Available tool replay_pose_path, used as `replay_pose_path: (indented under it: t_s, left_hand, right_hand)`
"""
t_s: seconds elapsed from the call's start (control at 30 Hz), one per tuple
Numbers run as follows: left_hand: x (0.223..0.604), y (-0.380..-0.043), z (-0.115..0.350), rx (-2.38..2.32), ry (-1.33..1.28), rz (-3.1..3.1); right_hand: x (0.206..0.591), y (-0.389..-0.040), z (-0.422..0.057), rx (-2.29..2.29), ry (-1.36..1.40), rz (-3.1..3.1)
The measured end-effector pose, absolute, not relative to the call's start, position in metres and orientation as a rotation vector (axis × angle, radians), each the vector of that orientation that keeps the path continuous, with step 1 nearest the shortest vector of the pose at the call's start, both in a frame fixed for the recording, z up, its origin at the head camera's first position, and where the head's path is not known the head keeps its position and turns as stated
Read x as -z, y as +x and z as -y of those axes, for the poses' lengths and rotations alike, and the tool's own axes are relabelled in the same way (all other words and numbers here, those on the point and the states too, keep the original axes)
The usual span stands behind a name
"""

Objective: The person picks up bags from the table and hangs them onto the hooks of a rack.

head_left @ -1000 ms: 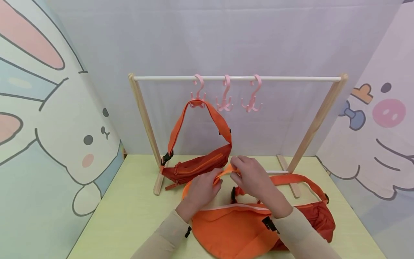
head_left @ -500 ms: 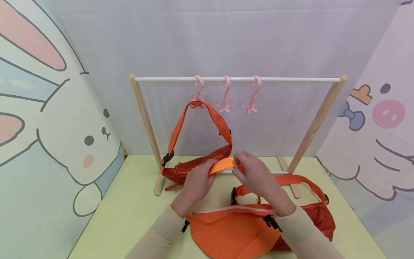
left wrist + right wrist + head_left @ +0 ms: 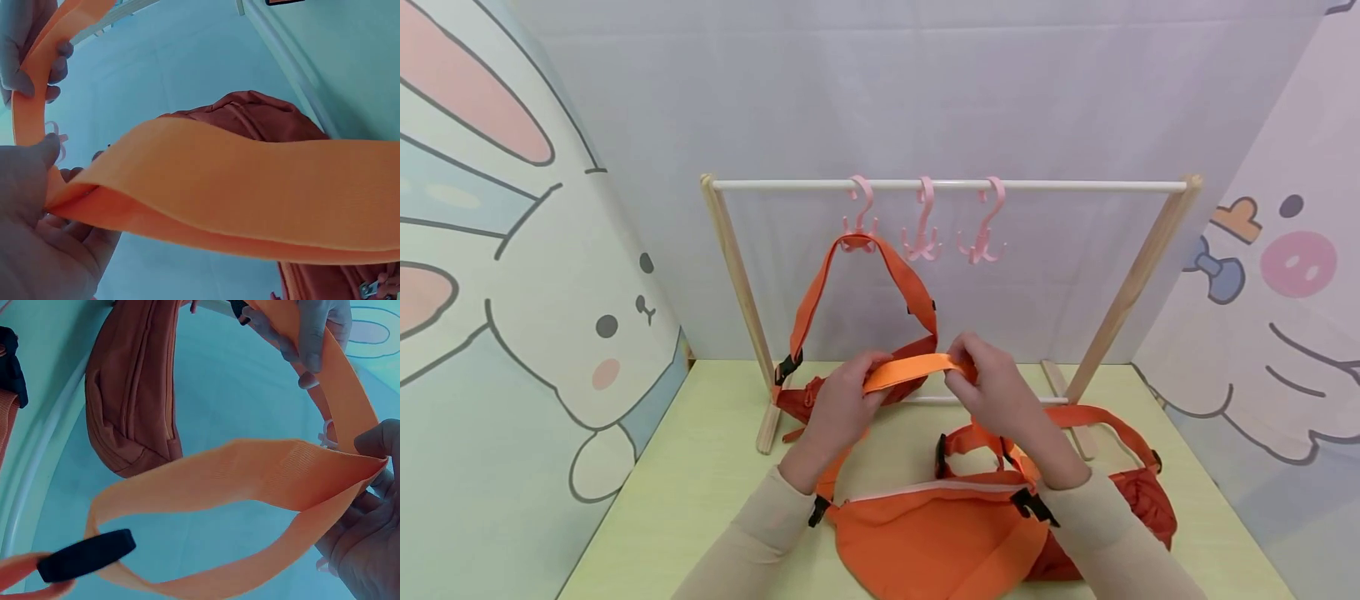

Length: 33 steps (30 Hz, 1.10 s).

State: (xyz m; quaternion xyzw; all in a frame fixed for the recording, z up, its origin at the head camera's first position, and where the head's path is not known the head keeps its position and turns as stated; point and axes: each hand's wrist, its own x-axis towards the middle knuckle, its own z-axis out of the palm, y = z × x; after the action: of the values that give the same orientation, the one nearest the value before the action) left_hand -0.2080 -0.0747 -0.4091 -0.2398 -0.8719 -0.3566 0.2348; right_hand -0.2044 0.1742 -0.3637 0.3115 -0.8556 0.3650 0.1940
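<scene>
My left hand point(image 3: 842, 400) pinches an orange strap point(image 3: 910, 369) between thumb and fingers. My right hand point(image 3: 988, 385) grips the same strap a short way to the right, so the band between them is stretched nearly level. The strap belongs to an orange waist bag point(image 3: 936, 537) lying on the table below, black buckles at both its ends. In the right wrist view the doubled strap trails from the thumb toward a black slider point(image 3: 86, 555). Behind my hands, a dark red waist bag point(image 3: 797, 404) hangs by its strap from a pink hook point(image 3: 860, 217).
A rack with a white rail point(image 3: 1075, 185) and wooden legs stands at the back. Two more pink hooks, a middle hook point(image 3: 922, 225) and a right hook point(image 3: 983, 229), hang from it. Another red waist bag point(image 3: 1142, 504) lies at the right, partly beneath the orange one.
Both hands have risen slightly and moved apart, drawing the strap out between them. The left hand has shifted left. More of the strap's sides now shows above the orange bag.
</scene>
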Motion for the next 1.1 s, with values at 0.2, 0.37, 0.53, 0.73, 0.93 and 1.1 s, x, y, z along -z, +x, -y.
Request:
replay_pose_path:
  t_s: [0.2, 0.37, 0.53, 0.73, 0.93, 1.1]
  left_hand:
    - [0.398, -0.207, 0.081, 1.001, -0.674, 2.335]
    - [0.388, -0.205, 0.086, 1.040, -0.696, 2.280]
    - [0.375, -0.201, 0.087, 1.084, -0.765, 2.227]
    - [0.361, -0.197, 0.088, 1.117, -0.810, 2.167]
    - [0.347, -0.196, 0.089, 1.074, -0.806, 2.120]
    - [0.337, -0.195, 0.088, 1.037, -0.761, 2.110]
  right_hand:
    - [0.355, -0.205, -0.176, -1.056, 0.860, 2.352]
    - [0.348, -0.205, -0.175, -1.042, 0.871, 2.316]
    - [0.340, -0.204, -0.175, -1.012, 0.887, 2.281]
    - [0.330, -0.203, -0.175, -0.977, 0.904, 2.241]
    - [0.319, -0.204, -0.177, -0.963, 0.923, 2.202]
    - [0.311, -0.205, -0.178, -0.946, 0.919, 2.204]
